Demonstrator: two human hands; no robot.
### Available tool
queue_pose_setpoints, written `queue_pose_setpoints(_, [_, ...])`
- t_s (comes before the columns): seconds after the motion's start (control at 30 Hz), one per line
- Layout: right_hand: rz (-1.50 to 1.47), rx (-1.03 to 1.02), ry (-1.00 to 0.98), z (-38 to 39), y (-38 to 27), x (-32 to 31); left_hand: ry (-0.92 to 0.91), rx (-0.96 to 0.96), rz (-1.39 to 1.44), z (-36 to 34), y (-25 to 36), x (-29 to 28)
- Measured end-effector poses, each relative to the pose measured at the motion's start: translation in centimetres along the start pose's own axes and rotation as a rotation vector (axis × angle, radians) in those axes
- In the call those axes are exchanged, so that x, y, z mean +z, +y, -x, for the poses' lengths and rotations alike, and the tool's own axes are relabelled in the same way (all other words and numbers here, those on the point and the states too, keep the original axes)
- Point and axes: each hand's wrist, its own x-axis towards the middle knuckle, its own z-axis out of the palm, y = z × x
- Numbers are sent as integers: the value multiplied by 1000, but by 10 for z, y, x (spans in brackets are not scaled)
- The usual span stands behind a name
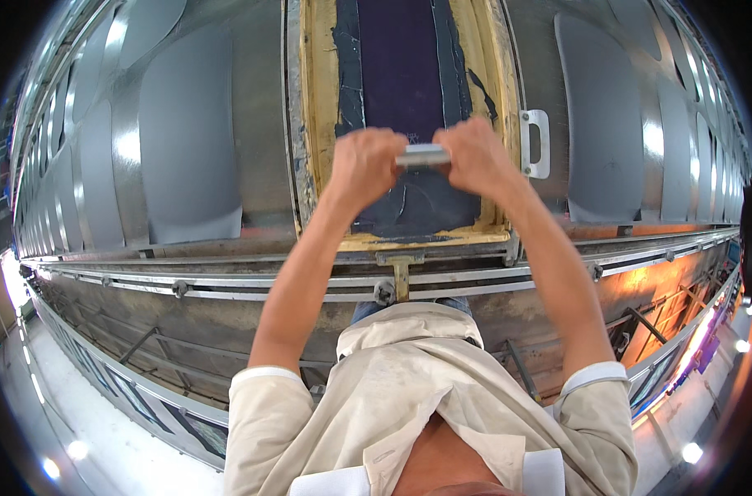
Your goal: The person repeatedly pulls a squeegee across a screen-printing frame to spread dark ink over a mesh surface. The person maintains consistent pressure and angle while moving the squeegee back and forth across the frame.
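My left hand [368, 161] and my right hand [468, 155] both grip a silver squeegee bar [422, 154], one at each end, with fingers wrapped round it. The bar lies across the inside of a screen-printing frame [498, 66] with worn yellowish borders. Under and around it are a dark purple mesh panel [399, 70] and dark grey ink [413, 202] smeared along the near part and sides. A white handle [540, 144] is fixed just right of the frame, beside my right hand.
Long metal tables carry grey cut pieces to the left [186, 140] and right [603, 124] of the frame. A metal rail [492, 279] runs along the near edge in front of my body. Metal struts [145, 347] show below it, with an orange glow at the right.
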Motion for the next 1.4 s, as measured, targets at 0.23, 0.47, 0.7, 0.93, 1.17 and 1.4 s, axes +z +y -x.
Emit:
queue_pose_setpoints(0.23, [-34, 20, 177, 67, -36, 33, 51, 72, -79, 62, 34, 12])
queue_pose_setpoints(0.47, [2, 78, -44, 16, -7, -4, -171, 57, -130, -3, 9, -15])
queue_pose_setpoints(0.7, [52, 109, 47, -180, 119, -82, -62, 80, -170, -219, -101, -46])
queue_pose_setpoints(0.93, [76, 137, -24, -291, 180, -127, -58, 29, -205, -331, -155, -67])
queue_pose_setpoints(1.17, [76, 120, -2, -289, 184, -118, -44, -31, -165, -324, -163, -52])
queue_pose_setpoints(1.4, [-61, 126, -39, -183, 116, -79, -18, -18, -119, -216, -102, -31])
